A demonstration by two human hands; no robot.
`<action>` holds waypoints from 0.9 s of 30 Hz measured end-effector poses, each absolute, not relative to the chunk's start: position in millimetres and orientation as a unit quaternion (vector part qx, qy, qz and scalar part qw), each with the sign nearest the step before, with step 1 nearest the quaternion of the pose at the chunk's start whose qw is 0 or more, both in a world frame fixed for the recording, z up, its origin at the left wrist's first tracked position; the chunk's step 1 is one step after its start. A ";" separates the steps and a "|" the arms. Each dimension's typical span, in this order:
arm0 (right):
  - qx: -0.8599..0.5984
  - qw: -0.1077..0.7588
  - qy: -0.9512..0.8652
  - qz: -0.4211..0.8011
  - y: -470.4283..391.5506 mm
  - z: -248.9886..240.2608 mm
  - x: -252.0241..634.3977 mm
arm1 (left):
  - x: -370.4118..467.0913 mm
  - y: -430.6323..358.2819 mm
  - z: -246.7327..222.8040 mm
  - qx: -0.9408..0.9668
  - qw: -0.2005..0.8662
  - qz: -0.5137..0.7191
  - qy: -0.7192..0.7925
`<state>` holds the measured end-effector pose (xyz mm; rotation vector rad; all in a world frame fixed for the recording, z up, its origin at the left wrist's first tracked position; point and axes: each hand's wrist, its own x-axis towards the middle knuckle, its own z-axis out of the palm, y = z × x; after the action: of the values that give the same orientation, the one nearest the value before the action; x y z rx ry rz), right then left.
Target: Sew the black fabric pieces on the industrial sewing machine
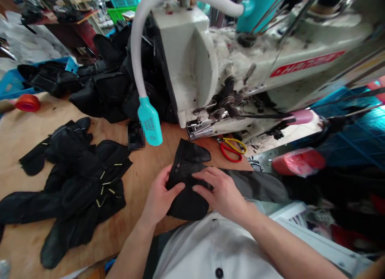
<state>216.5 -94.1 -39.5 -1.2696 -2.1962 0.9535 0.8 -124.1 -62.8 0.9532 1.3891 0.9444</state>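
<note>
A black glove (188,196), mitten-like with a rounded thumb lobe toward the sewing machine, lies at the table's front edge. My left hand (162,194) grips its left edge, the thumb on top and the fingers partly hidden behind the cloth. On the right side, my right hand (222,190) has its bent fingertips and thumb on the glove, pinching the fabric. A long dark strip of cloth (258,184) extends rightward from beneath my right hand. Just beyond the glove is the sewing machine (192,66), its needle area close to the thumb lobe.
Red-and-yellow handled snips (231,149) lie right of the glove. A pile of black glove pieces (81,182) covers the table's left side, with more black pieces (114,82) behind. A grey hose with a turquoise nozzle (150,122) hangs over the table. A red tape roll (27,102) sits far left.
</note>
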 end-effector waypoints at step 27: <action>-0.456 0.229 -0.728 0.458 -105.6 -60.4 210.5 | 48.2 -135.3 -80.4 0.011 0.756 0.491 0.432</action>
<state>210.5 -105.6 -60.4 -1.2539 -2.0042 1.2616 48.2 -135.3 -80.4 0.0244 0.9414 1.0710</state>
